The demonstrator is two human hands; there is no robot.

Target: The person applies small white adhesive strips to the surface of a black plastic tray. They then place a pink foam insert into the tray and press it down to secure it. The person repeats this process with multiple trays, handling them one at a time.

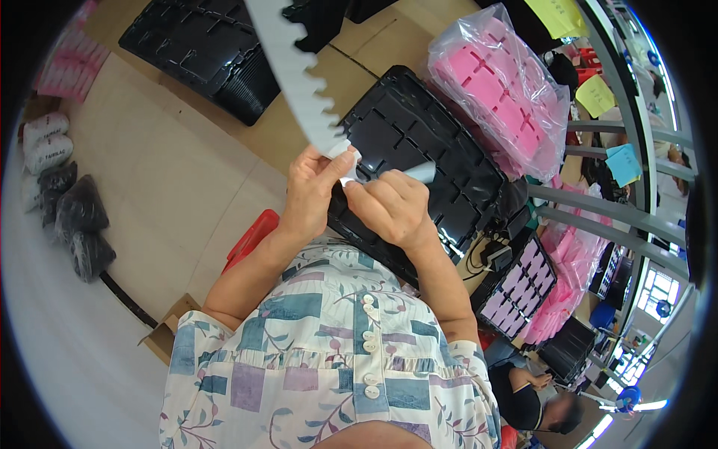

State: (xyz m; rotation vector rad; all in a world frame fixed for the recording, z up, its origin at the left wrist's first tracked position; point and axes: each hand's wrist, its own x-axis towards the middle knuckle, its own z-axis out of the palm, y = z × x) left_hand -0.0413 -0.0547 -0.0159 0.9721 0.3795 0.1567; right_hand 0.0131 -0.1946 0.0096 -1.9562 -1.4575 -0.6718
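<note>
A long white strip (295,75) with a notched edge runs up from my hands toward the top of the view. My left hand (310,191) pinches its lower end between thumb and fingers. Close beside it, my right hand (393,206) is closed around a tool with a light grey-blue end (421,173) poking out past the knuckles; the rest is hidden in the fist, so its kind does not show. A small white piece of the strip sits between both hands. Beneath them lies a stack of shiny black moulded plastic trays (381,123).
Pink trays in a clear bag (497,90) lie to the right. More black trays (202,52) are stacked at the upper left. A metal frame (606,217) with sticky notes stands at right, near another person (535,396). Bags (78,213) rest on the floor at left.
</note>
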